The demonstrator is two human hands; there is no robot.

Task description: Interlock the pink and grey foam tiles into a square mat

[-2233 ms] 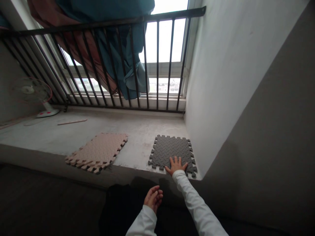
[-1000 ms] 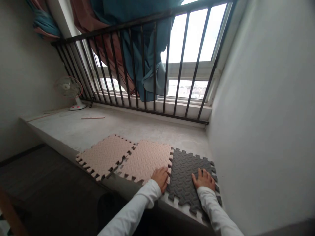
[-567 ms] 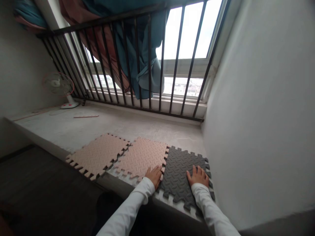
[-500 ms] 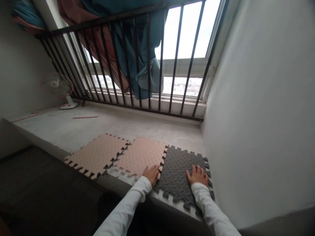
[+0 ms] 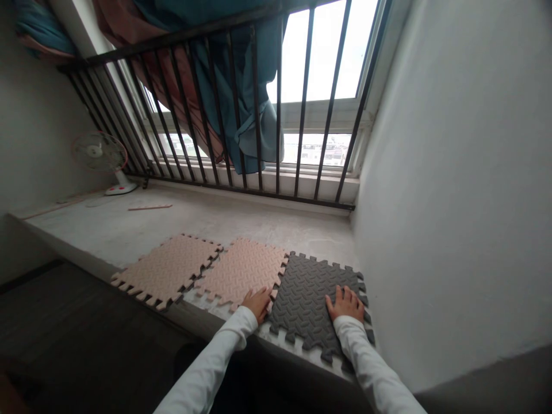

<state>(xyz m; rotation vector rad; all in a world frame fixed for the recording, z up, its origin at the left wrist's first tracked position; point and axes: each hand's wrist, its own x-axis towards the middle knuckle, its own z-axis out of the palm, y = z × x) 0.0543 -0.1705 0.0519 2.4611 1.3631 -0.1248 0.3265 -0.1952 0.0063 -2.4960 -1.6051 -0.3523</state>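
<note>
Three foam puzzle mats with toothed edges lie in a row on the ledge. My left hand (image 5: 257, 303) rests palm down at the front right corner of the middle pink mat (image 5: 245, 269), by its seam with the dark grey mat (image 5: 308, 299). Its fingers lie extended toward that seam. On the right part of the grey mat, my right hand (image 5: 346, 303) is flat with fingers spread. The grey mat's left teeth meet the pink mat's right edge; whether they fully interlock I cannot tell. Farther left, a beige-pink mat (image 5: 168, 267) shows dark gaps along its seam with the middle one.
The pale ledge (image 5: 207, 213) drops off at its front to a dark floor (image 5: 81, 328). A metal railing (image 5: 278, 115) with a curtain (image 5: 254, 115) behind it runs along the window. A white wall (image 5: 444, 201) bounds the right. A fan (image 5: 121, 183) and a thin strip (image 5: 150, 207) sit left.
My left hand has shifted slightly left along the seam. My right hand stays on the grey mat. The whole view has moved a little.
</note>
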